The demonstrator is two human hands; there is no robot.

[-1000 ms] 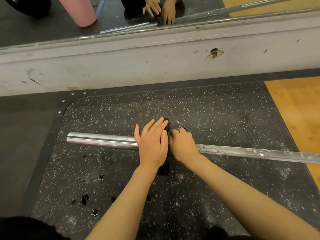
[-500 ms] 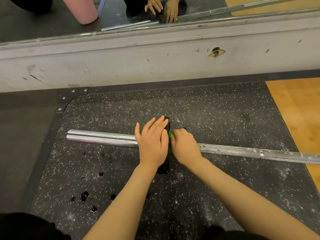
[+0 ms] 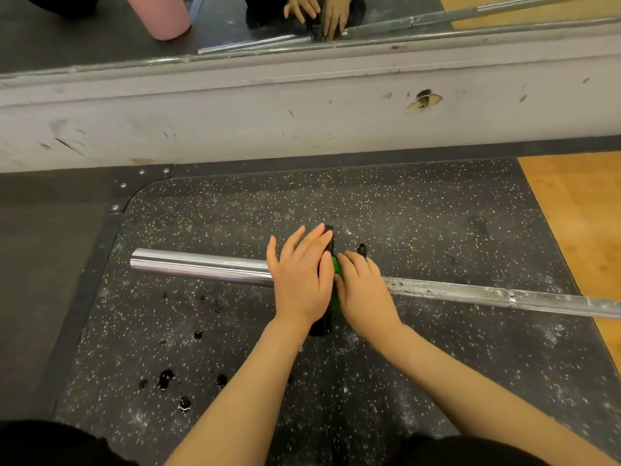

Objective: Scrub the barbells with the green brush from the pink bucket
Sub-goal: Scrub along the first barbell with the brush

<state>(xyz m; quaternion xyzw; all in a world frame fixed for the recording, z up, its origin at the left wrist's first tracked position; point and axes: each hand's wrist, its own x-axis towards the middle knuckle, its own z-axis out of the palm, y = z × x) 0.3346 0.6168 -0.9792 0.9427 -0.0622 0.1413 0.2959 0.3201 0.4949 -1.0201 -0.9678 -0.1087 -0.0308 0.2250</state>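
Note:
A steel barbell (image 3: 201, 265) lies across the speckled black rubber mat (image 3: 403, 223), its thick sleeve to the left and its thin shaft running off to the right. My left hand (image 3: 300, 280) lies flat with straight fingers over the sleeve's inner end and the black collar (image 3: 327, 232). My right hand (image 3: 364, 290) grips the green brush (image 3: 335, 269) against the bar; only a sliver of green shows between my hands. The pink bucket (image 3: 158, 15) appears only as a reflection in the mirror at the top left.
A scuffed white baseboard (image 3: 235, 122) runs under the wall mirror (image 3: 84, 38). Wood flooring (image 3: 584, 223) borders the mat on the right. Dark wet drops (image 3: 164, 378) dot the mat at the lower left. White dust lies around the bar.
My right hand with the brush has shifted slightly along the bar, showing more green. My left hand stays flat on the sleeve.

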